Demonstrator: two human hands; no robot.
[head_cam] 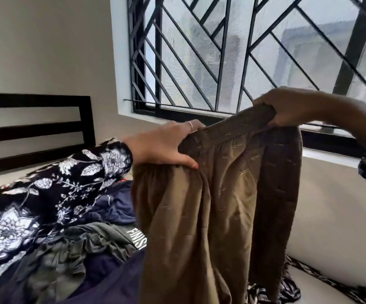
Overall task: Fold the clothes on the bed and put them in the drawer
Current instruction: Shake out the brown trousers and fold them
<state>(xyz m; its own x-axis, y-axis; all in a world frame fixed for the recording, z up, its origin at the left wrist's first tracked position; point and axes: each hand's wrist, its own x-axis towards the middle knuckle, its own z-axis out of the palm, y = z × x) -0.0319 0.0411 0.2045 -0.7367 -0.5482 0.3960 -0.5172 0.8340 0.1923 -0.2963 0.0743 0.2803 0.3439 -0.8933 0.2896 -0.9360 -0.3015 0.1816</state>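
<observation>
Brown garment (217, 205): woven, fine dashes, hanging in folds; top edge gripped by left hand (164, 145) and right hand (287, 108).

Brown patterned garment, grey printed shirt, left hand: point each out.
Brown patterned garment (219, 207): head view, hanging front panel.
Grey printed shirt (103, 238): head view, crumpled body beside the lettering.
Left hand (166, 145): head view, back of hand.

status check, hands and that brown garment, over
Left hand and right hand both grip the brown garment at its top edge. Garment hangs unfolded above the bed. Clothes pile lies below left, not yet folded.
</observation>
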